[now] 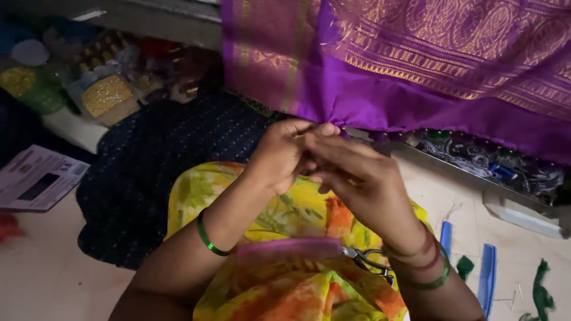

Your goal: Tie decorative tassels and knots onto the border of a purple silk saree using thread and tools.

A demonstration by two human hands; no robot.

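Note:
A purple cloth (416,89) with gold woven patterns hangs from above across the right half of the view. My left hand (279,156) pinches its lower edge near the middle. My right hand (363,181) is pressed against the left one, fingers closed at the same spot on the edge. Both wrists wear green bangles. Below the hands, a pink comb (288,248) and small scissors (372,264) lie on a yellow, orange and green floral cloth (297,285) over my lap.
A dark dotted cloth (148,172) lies left of the lap. A printed paper (35,178) sits at the far left. Bags of beads and glitter (104,95) are at the upper left. Blue combs (486,279) and green thread scraps (541,294) lie at the lower right.

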